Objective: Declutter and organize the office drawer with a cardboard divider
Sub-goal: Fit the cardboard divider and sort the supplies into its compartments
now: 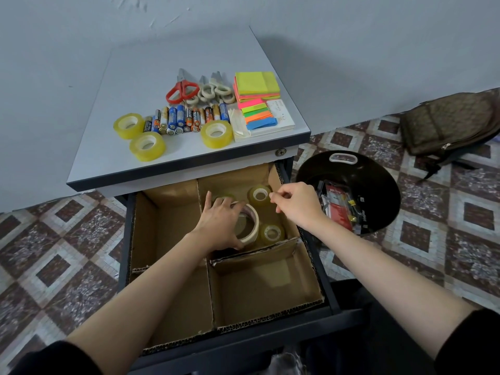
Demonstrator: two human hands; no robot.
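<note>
The open drawer (328, 282) holds a brown cardboard divider (205, 269) that splits it into compartments. In the back right compartment my left hand (220, 220) grips a large cream tape roll (250, 226) that stands tilted. Small clear tape rolls lie around it: one at the back (259, 195), one at the front (272, 234), and one mostly hidden behind my fingers. My right hand (295, 205) hovers over the same compartment's right wall with fingers loosely curled, holding nothing that I can see.
On the cabinet top (135, 85) lie three yellow tape rolls (147, 146), several batteries (186, 117), scissors (201, 89) and sticky notes (257, 85). A black bin (349, 190) with discarded items stands to the right. A backpack (449, 123) lies on the tiled floor.
</note>
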